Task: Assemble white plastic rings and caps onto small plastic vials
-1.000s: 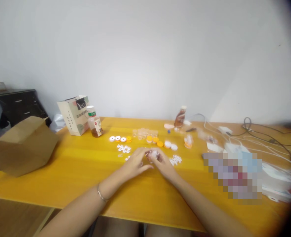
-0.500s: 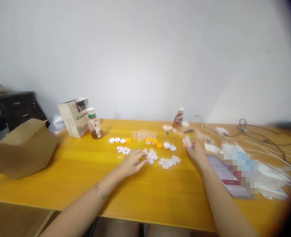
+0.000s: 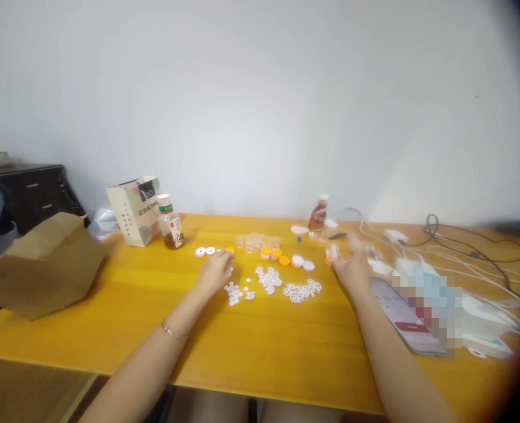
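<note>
My left hand (image 3: 217,272) is over the row of white ring-like discs (image 3: 200,251), its fingers bent together and covering part of the row and the small white pieces below. What its fingertips hold, if anything, is hidden. My right hand (image 3: 351,272) is closed at the right around a small white and orange piece (image 3: 330,254), blurred and partly covered. Between my hands lie a pile of white openwork pieces (image 3: 269,281), a second such pile (image 3: 302,290) and several small white round pieces (image 3: 233,294). Orange and white round caps (image 3: 284,260) stand behind them.
Clear small cups (image 3: 258,241) stand behind the caps. A paper bag (image 3: 134,211) and a labelled bottle (image 3: 170,226) stand back left; a brown bottle (image 3: 318,214) stands at the back. A phone (image 3: 407,320) and cables (image 3: 475,252) lie right, a brown bag (image 3: 39,270) left.
My left hand has moved left and back, from the openwork pile to the disc row, uncovering the small round pieces. The right hand stays almost in place.
</note>
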Available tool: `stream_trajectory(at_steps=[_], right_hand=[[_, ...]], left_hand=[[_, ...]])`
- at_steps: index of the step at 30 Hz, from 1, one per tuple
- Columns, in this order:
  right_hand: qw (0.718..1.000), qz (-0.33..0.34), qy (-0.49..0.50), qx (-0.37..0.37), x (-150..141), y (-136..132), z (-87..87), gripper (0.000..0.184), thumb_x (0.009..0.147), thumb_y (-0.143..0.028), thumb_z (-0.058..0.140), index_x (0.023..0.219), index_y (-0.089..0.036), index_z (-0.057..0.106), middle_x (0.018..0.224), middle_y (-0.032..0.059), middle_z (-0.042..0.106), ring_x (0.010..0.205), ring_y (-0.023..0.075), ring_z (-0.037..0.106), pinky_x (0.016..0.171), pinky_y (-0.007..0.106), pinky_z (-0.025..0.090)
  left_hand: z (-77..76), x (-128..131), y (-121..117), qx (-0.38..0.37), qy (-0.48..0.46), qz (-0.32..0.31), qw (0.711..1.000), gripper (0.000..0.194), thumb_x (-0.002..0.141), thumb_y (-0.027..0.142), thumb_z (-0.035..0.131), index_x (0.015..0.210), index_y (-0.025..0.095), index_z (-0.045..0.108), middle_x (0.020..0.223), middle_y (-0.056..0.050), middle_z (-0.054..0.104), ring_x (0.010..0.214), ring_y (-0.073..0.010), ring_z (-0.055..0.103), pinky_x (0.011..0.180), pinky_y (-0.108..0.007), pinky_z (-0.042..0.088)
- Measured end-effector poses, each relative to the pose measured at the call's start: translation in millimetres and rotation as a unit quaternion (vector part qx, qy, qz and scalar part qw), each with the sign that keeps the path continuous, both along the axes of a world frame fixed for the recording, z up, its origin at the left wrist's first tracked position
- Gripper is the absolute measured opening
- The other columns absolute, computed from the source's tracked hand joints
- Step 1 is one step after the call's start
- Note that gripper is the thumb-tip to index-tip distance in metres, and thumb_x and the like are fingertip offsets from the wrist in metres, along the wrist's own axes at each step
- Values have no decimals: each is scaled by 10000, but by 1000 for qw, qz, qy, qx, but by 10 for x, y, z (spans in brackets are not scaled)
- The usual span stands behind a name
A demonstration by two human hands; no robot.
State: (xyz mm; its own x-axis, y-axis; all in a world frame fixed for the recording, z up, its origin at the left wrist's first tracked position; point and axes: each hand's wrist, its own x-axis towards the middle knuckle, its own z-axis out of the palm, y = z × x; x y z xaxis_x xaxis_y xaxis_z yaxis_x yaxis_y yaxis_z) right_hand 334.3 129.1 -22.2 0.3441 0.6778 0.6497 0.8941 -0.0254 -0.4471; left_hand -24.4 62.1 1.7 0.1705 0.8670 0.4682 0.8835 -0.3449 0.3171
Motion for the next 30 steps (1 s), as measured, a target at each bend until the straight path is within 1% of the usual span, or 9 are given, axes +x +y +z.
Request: stream_trajectory(at_steps=[3,6,10,15,17,20,22,26,30], right_hand=[[999,-4,-19,36,-54,-20,65,486,743,-406,444,1070,-47,430,1030,216,478,975,320,415,833,439,299],[995,30,-36,88,-86,-9,97,409,748,-378,437,1018,-71,467,977,179,498,954,304,419,833,436,301],[987,77,-62,129,-126,-6,124,324,742,-330,443,967,-100,482,944,152,517,937,286,433,826,423,318],[982,118,-64,135,-208,-77,192,236,746,-289,428,911,-132,489,974,157,518,946,285,437,786,427,341],[979,129,-63,141,-236,-105,214,217,751,-286,423,891,-137,493,975,158,523,950,284,441,783,427,346],[978,141,-56,143,-263,-127,225,215,746,-289,428,887,-140,494,967,154,533,941,280,452,781,428,356],[978,150,-51,138,-271,-125,215,216,741,-289,431,889,-144,492,958,147,537,933,277,458,781,429,362],[979,154,-40,128,-276,-95,171,214,741,-293,433,885,-146,493,917,135,540,912,270,466,782,427,371],[980,152,-38,119,-277,-67,128,217,748,-307,443,886,-148,495,892,121,543,887,260,474,777,415,379]], left_hand=[[-15,-285,140,-59,47,102,992,321,721,53,419,990,145,569,951,-125,558,912,-230,499,773,-313,363],[-61,-434,212,-101,56,100,988,340,660,34,464,939,159,611,883,-106,579,811,-204,533,692,-267,380],[-83,-454,229,-128,57,100,985,203,679,87,471,741,161,650,754,-75,602,735,-179,544,631,-238,371],[72,-361,122,-99,52,123,986,201,757,240,440,741,149,618,796,-88,599,757,-198,532,630,-263,360],[151,-257,24,-85,48,91,991,224,781,285,417,767,162,604,820,-71,598,773,-181,525,657,-255,361],[216,-35,-161,-135,36,-130,982,214,778,316,439,766,168,592,766,-37,595,695,-137,522,645,-225,370],[215,116,-283,-173,53,-223,958,167,763,282,460,761,175,588,756,-29,590,680,-132,514,629,-221,366],[163,307,-443,-202,73,-260,942,79,729,237,511,684,201,567,754,-10,582,681,-133,498,621,-225,348],[127,303,-435,-211,47,-282,935,84,718,274,545,681,199,555,738,-5,573,677,-138,498,602,-228,349]])
